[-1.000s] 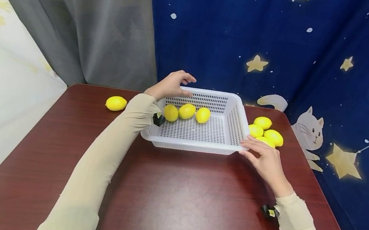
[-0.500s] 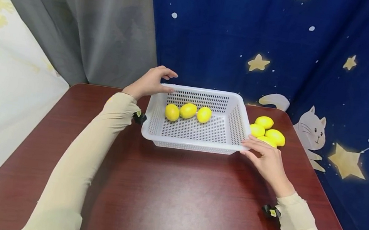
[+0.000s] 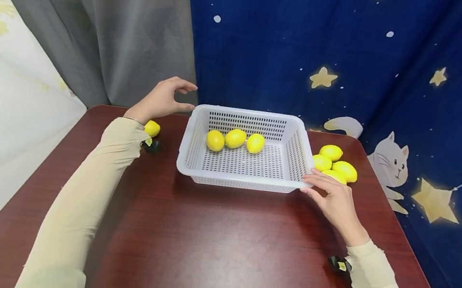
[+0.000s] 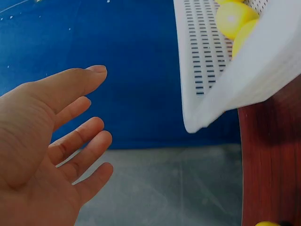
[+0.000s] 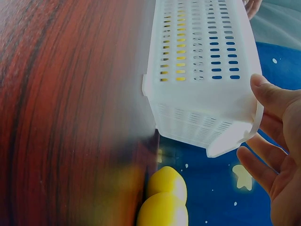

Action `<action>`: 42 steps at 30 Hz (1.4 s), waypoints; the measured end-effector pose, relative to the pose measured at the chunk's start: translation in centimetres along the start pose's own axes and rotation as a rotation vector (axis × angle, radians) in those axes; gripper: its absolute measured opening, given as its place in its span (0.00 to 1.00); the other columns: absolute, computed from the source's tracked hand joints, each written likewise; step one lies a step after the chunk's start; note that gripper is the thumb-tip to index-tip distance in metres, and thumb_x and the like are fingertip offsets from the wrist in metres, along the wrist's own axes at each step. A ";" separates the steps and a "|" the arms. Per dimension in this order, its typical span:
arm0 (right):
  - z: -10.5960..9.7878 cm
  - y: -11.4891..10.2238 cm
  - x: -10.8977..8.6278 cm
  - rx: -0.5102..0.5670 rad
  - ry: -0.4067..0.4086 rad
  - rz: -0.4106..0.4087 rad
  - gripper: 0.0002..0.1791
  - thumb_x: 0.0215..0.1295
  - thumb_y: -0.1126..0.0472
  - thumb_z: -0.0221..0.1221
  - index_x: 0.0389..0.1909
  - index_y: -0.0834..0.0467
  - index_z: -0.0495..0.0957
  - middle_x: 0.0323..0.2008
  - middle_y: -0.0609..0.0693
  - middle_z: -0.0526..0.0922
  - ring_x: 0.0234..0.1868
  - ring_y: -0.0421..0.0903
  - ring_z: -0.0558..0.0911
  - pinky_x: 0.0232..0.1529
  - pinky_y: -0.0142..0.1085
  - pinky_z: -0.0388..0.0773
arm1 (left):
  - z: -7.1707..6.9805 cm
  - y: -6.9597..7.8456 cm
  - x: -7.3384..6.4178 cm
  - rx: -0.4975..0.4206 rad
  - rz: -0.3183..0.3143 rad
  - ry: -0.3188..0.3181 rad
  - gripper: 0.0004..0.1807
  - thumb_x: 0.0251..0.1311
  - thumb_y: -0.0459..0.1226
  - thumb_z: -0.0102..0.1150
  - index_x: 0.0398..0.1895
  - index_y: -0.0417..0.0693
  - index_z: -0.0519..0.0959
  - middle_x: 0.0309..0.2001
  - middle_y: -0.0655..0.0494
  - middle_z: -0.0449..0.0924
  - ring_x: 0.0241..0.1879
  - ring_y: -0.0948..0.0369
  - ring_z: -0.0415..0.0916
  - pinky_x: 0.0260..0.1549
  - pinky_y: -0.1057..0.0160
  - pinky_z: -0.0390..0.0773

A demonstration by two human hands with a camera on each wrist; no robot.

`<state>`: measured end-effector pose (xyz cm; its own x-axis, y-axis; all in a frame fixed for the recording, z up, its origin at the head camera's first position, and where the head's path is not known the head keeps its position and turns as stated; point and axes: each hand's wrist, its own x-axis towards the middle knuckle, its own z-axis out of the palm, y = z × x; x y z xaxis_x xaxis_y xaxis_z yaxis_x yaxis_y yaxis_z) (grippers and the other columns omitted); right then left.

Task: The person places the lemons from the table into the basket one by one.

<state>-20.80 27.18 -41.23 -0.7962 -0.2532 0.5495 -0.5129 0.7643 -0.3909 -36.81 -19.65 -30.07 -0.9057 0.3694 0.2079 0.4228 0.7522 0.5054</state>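
Note:
A white perforated plastic basket (image 3: 244, 179) stands at the middle of the table's far side. Inside it lie three lemons (image 3: 235, 138), grouped toward its left half. Left of the basket hovers my left hand (image 3: 162, 98), apart from the rim, fingers loosely bent and nothing between them; the left wrist view shows the palm bare. One lemon (image 3: 152, 128) lies on the table behind the left wrist, partly covered by it. My right hand (image 3: 333, 199) holds the basket's front right corner, with the thumb (image 5: 265, 89) on one side of the rim and fingers on the other.
Several lemons (image 3: 344, 171) are clustered on the table just right of the basket, one partly hidden by my right hand. The dark red wooden table (image 3: 217, 249) ends close behind the basket, at a grey curtain (image 3: 149, 31) and a blue curtain (image 3: 265, 46).
My left hand has moved left, from over the basket's left part to beside it, still holding nothing. The right hand stays at the corner; basket and lemons have not visibly moved.

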 end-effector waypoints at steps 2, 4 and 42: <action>0.0 0.0 -0.1 -0.001 0.003 -0.003 0.23 0.45 0.58 0.77 0.47 0.52 0.87 0.45 0.49 0.90 0.57 0.51 0.84 0.62 0.10 0.56 | -0.3 -0.5 -0.3 0.000 -0.005 0.008 0.31 0.60 0.42 0.68 0.67 0.48 0.72 0.64 0.46 0.72 0.63 0.48 0.70 0.65 0.46 0.71; 0.0 0.0 -0.1 0.001 0.006 -0.004 0.23 0.45 0.59 0.77 0.47 0.52 0.87 0.45 0.49 0.90 0.57 0.51 0.84 0.62 0.10 0.56 | -0.5 -0.9 -0.6 -0.001 -0.018 0.015 0.31 0.60 0.43 0.67 0.67 0.48 0.72 0.64 0.45 0.72 0.63 0.48 0.69 0.65 0.46 0.70; 0.3 0.1 -0.2 0.022 0.019 0.003 0.23 0.45 0.60 0.77 0.47 0.52 0.87 0.45 0.49 0.90 0.57 0.52 0.84 0.62 0.11 0.57 | 5.4 -9.5 -5.1 0.328 -0.763 0.123 0.52 0.60 0.62 0.52 0.65 0.21 0.58 0.61 0.23 0.57 0.62 0.30 0.56 0.61 0.31 0.56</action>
<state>-20.82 27.13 -41.59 -0.7917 -0.2394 0.5620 -0.5175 0.7517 -0.4088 -36.02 -25.78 -40.48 -0.9354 -0.3535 0.0072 -0.3376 0.8988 0.2795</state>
